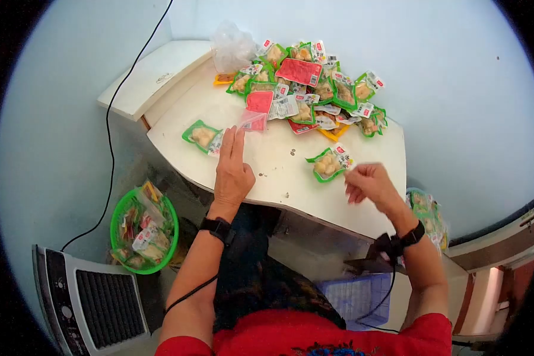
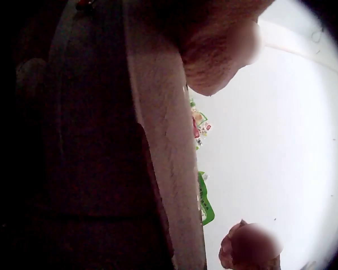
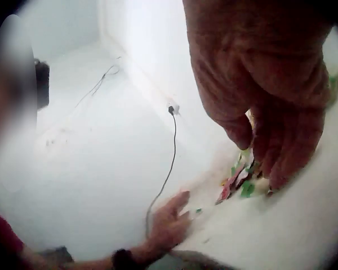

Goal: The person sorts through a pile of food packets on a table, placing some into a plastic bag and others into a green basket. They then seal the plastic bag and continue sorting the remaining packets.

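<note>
My left hand (image 1: 232, 172) lies flat at the table's front left, its fingers straight. Its fingertips overlap the white end of a green-edged snack packet (image 1: 203, 137) with pale pieces showing through its window. A clear plastic film (image 1: 253, 120) lies just beyond those fingertips. To the right, my right hand (image 1: 374, 185) hovers with loosely bent fingers, slightly blurred, beside a second green-edged packet (image 1: 327, 165). In the right wrist view, the fingers of this hand (image 3: 270, 112) hang downward with nothing visible held. The left wrist view shows mostly the table edge (image 2: 166, 140).
Green, red and yellow packets form a heap (image 1: 314, 89) at the back of the white table (image 1: 267, 184). A crumpled clear bag (image 1: 232, 47) stands beside it. Packets fill a green basket (image 1: 175, 237) at lower left. An air cooler (image 1: 101, 302) and a blue crate (image 1: 362, 296) stand below.
</note>
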The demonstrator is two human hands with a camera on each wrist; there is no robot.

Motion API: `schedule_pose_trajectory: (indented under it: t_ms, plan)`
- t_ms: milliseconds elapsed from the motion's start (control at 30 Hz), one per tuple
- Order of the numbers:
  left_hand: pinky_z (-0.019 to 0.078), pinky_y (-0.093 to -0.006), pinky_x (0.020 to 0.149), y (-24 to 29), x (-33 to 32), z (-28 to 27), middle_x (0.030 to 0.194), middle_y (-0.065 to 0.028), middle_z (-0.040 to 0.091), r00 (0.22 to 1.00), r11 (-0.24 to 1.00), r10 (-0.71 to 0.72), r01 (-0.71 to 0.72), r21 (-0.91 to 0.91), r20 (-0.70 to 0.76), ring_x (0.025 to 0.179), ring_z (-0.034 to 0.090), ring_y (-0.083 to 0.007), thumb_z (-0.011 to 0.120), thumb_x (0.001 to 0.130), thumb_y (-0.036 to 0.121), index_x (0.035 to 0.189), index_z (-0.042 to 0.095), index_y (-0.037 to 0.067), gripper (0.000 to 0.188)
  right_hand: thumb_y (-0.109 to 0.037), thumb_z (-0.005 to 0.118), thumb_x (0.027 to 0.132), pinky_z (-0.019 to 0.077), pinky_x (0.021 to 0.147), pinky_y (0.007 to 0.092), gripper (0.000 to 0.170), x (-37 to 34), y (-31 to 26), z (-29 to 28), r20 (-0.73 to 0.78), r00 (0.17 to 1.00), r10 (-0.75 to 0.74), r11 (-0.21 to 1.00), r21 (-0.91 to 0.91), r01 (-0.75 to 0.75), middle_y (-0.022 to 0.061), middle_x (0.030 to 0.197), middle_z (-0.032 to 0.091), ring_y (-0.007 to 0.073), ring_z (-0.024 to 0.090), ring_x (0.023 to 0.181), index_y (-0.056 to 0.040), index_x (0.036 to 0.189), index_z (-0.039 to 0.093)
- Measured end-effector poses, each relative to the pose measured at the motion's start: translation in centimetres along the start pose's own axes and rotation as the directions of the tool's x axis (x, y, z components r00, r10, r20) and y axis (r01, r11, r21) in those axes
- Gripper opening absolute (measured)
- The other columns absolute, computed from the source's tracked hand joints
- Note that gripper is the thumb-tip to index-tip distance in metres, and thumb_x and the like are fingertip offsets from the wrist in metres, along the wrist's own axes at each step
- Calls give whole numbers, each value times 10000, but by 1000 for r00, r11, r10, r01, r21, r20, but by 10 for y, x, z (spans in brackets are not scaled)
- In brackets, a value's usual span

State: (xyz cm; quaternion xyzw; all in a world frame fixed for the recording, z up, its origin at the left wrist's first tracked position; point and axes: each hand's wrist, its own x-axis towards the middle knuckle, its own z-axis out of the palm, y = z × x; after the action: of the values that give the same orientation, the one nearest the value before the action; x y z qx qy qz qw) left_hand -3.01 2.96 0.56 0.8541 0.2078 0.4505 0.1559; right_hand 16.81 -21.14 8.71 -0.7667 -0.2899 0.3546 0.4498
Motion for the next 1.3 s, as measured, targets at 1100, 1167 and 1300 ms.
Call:
schedule_pose_trajectory:
  t_ms: [1100, 1167, 1300]
  plan:
    - [307, -446, 1149, 10, 2, -10, 1478, -262, 339, 1000, 997, 29, -29, -74, -5, 1393, 311, -426, 453, 681, -131, 1418, 374, -16, 750, 21, 577, 866, 600, 788, 431, 236, 76, -33, 112, 83, 978, -190, 686, 724, 71, 151, 1027, 668, 262, 687, 904, 34, 1099, 546]
    - [302, -454, 1150, 10, 2, -11, 1480, -260, 338, 999, 997, 41, -41, -66, -5, 1393, 312, -427, 454, 680, -132, 1417, 376, -15, 750, 33, 564, 866, 588, 820, 421, 238, 85, -35, 126, 104, 973, -206, 592, 805, 39, 153, 1060, 658, 269, 680, 931, 37, 1103, 542]
    - [301, -471, 1144, 8, 3, -9, 1476, -265, 345, 997, 996, 66, -68, -61, -33, 1385, 325, -433, 464, 692, -127, 1407, 394, -16, 727, 7, 503, 908, 554, 881, 422, 211, 95, -43, 154, 179, 951, -252, 447, 893, -50, 143, 1138, 630, 257, 657, 1001, 30, 1115, 536]
